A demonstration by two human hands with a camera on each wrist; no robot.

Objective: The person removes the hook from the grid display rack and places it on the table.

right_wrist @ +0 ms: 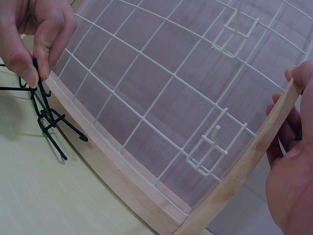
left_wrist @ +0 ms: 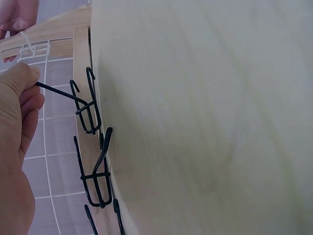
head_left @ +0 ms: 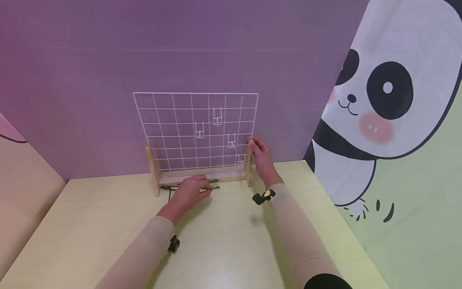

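A white wire grid panel (head_left: 182, 142) stands upright in a wooden stand (head_left: 154, 170) on the table. Low in front of its base bar, my left hand (head_left: 187, 194) pinches the prong of a black wire hook (left_wrist: 89, 115) between thumb and fingers. Another black hook (left_wrist: 96, 177) lies beside it along the wooden bar, with part of a third lower in the left wrist view. My right hand (head_left: 265, 159) grips the right wooden post (right_wrist: 244, 161), thumb on its upper end and fingers behind. Several white hooks (head_left: 217, 119) hang on the grid's right half.
The pale wooden table (head_left: 223, 249) reaches back to a purple wall (head_left: 202, 48) close behind the grid. A panda picture (head_left: 390, 92) covers the wall on the right. Small black cameras (head_left: 263, 197) are worn at both wrists.
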